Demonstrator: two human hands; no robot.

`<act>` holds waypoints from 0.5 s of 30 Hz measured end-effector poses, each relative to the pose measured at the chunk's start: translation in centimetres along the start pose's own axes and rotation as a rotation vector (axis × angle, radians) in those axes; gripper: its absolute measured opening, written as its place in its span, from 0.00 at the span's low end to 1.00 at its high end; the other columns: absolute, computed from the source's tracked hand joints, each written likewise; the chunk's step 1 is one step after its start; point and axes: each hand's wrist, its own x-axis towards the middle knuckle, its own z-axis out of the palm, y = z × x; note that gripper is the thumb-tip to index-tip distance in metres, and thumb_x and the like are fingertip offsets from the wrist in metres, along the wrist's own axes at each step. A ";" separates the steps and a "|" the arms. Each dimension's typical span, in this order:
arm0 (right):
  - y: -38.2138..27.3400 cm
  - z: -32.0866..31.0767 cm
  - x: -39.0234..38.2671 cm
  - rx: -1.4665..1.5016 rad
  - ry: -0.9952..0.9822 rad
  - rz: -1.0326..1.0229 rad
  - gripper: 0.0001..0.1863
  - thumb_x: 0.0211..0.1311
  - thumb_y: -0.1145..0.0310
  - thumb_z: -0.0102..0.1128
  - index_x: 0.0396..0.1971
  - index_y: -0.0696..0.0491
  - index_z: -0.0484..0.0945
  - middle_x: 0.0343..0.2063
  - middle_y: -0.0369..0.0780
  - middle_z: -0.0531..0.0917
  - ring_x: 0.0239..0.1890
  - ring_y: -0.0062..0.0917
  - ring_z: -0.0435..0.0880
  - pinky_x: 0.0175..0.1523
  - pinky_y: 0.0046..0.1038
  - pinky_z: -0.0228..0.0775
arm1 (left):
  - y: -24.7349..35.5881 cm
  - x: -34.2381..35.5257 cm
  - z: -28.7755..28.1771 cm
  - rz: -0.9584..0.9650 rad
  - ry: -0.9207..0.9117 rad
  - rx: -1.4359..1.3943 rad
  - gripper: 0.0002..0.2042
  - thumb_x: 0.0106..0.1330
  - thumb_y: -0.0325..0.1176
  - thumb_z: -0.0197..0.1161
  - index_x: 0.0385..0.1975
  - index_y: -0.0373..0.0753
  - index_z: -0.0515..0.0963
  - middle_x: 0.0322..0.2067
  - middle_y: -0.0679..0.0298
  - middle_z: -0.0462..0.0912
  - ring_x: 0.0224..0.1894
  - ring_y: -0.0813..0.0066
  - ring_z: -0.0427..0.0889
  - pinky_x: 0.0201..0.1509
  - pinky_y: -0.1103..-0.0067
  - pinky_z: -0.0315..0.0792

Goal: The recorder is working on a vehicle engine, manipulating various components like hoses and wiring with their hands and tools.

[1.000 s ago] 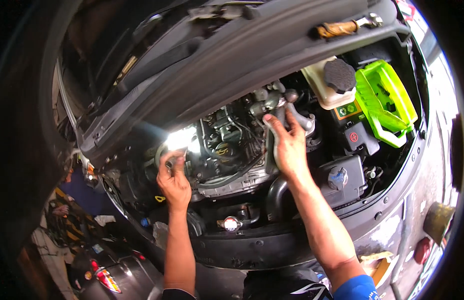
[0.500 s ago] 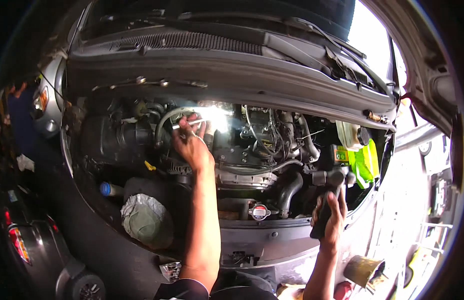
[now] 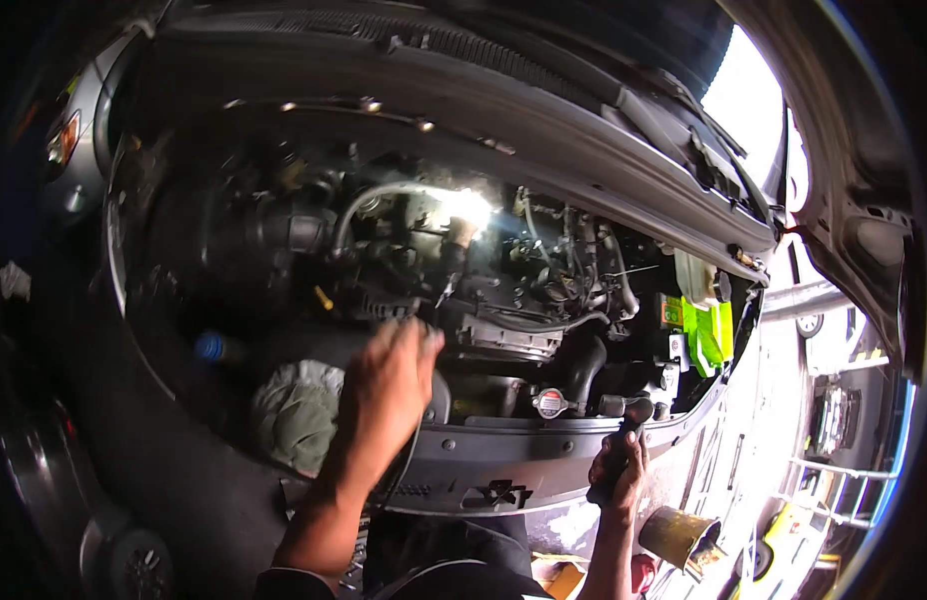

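My left hand (image 3: 389,362) is over the front edge of the engine bay, smeared by motion. Its fingers are curled closed; what they hold, if anything, I cannot make out. Lower right, my right hand (image 3: 629,467) grips a tool with a black handle (image 3: 609,478) and a dark rounded head; its exact kind is unclear. That tool is above the front panel, near the radiator cap (image 3: 550,403). Among the hoses of the engine (image 3: 504,260), a bright work lamp (image 3: 471,208) glows beside a curved pale hose (image 3: 384,189).
Wrenches (image 3: 369,105) lie along the ledge behind the engine. A grey-green cap (image 3: 299,415) sits at the bay's front left, near a blue-topped item (image 3: 212,347). Bright green material (image 3: 709,335) stands at the right. A yellowish bucket (image 3: 674,537) is on the floor.
My left hand has drawn back from beside the lamp toward the front edge; the silver rod it held no longer shows clearly. My right hand has shifted slightly left with the tool. The view has tilted.
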 end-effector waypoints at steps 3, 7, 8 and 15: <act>1.5 -0.1 0.6 -0.109 0.144 -0.077 0.17 0.76 0.50 0.57 0.44 0.49 0.71 0.24 0.37 0.76 0.12 0.22 0.74 0.16 0.25 0.68 | 0.2 -8.8 -1.1 -0.134 -0.153 0.050 0.11 0.71 0.39 0.69 0.38 0.38 0.78 0.33 0.53 0.79 0.34 0.48 0.82 0.35 0.59 0.75; 2.3 -2.7 2.0 -0.029 -0.190 -0.053 0.17 0.71 0.55 0.63 0.41 0.53 0.70 0.22 0.38 0.76 0.12 0.24 0.74 0.13 0.28 0.68 | -0.6 -16.1 -1.3 -0.197 -0.163 0.072 0.14 0.68 0.40 0.72 0.41 0.39 0.77 0.35 0.56 0.81 0.34 0.50 0.84 0.35 0.61 0.76; 2.1 -2.9 2.3 -0.035 -0.337 -0.029 0.17 0.70 0.56 0.64 0.39 0.53 0.70 0.21 0.38 0.75 0.11 0.25 0.74 0.13 0.28 0.68 | -0.8 -17.2 -1.2 -0.226 -0.230 0.119 0.15 0.67 0.41 0.73 0.41 0.39 0.76 0.35 0.56 0.81 0.35 0.50 0.85 0.35 0.62 0.77; 1.7 13.8 1.2 -0.015 -0.570 0.178 0.21 0.72 0.67 0.63 0.59 0.58 0.71 0.46 0.45 0.84 0.44 0.42 0.91 0.33 0.30 0.81 | -3.3 -20.0 -0.6 -0.217 -0.271 0.234 0.12 0.68 0.35 0.70 0.46 0.40 0.75 0.40 0.55 0.82 0.35 0.48 0.86 0.36 0.60 0.79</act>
